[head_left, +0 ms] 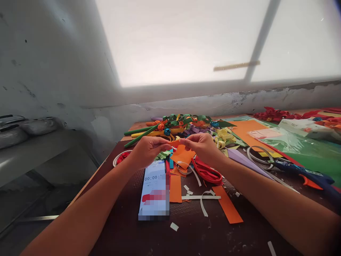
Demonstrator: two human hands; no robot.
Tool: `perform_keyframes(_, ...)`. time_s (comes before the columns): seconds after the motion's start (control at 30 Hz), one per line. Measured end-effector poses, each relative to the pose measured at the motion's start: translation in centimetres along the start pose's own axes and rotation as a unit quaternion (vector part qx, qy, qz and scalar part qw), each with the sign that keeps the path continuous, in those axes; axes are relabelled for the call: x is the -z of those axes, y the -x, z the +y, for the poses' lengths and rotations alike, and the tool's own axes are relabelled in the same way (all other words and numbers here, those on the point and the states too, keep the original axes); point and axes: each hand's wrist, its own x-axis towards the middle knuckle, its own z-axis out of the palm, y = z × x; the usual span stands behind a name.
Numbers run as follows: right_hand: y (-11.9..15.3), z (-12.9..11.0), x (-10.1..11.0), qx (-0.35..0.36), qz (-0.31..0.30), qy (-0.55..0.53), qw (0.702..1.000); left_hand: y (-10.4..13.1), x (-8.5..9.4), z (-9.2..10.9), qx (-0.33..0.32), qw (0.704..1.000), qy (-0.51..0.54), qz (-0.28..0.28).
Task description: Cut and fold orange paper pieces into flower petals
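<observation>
Between my two hands, above the dark table (128, 231), a small piece of orange paper (175, 143) is stretched. My left hand (149, 149) pinches its left end with thumb and fingers. At the other end my right hand (202, 145) pinches it too. Just below and behind it lie orange paper squares (183, 156). A red looped strip (207, 174) rests under my right wrist. Two orange paper strips, one near the phone (176, 188) and one farther right (230, 206), lie flat nearer to me, with white strips (201, 197) between them.
A phone (154, 192) showing a timer lies below my left hand. Behind my hands are rolled paper sticks (141, 134) and heaps of curled coloured paper (225, 137). Blue-handled scissors or a similar tool (306, 172), a tape-like ring (258, 156) and plastic-wrapped sheets (301, 142) lie right.
</observation>
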Motion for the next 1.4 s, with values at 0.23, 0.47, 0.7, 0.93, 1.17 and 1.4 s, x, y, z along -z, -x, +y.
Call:
perform_keyframes(0.23,-0.2,0.2,0.4,0.020,0.013,-0.006,1.000,0.2,0.0,-0.5,-0.034,0.996,0.042,0.065)
perform_keyframes(0.47,-0.5,0.8,0.7,0.004,0.024,0.021,0.999,-0.1,-0.3,-0.6,0.004,0.988,0.140,0.061)
perform_keyframes(0.7,-0.6,1.0,0.4,0.000,0.011,-0.092,0.996,-0.3,-0.3,-1.0,0.006,0.985,0.142,0.094)
perform_keyframes(0.93,-0.1,1.4,0.0,0.086,-0.011,-0.044,0.995,-0.3,-0.5,-1.8,-0.065,0.994,-0.016,0.086)
perform_keyframes(1.17,0.8,0.9,-0.3,0.146,-0.006,0.243,0.959,-0.2,0.4,-1.9,-0.045,0.963,-0.260,0.059)
perform_keyframes(1.4,0.5,1.9,0.3,0.141,-0.098,0.486,0.857,-0.4,1.7,-1.3,-0.112,0.974,-0.196,-0.009)
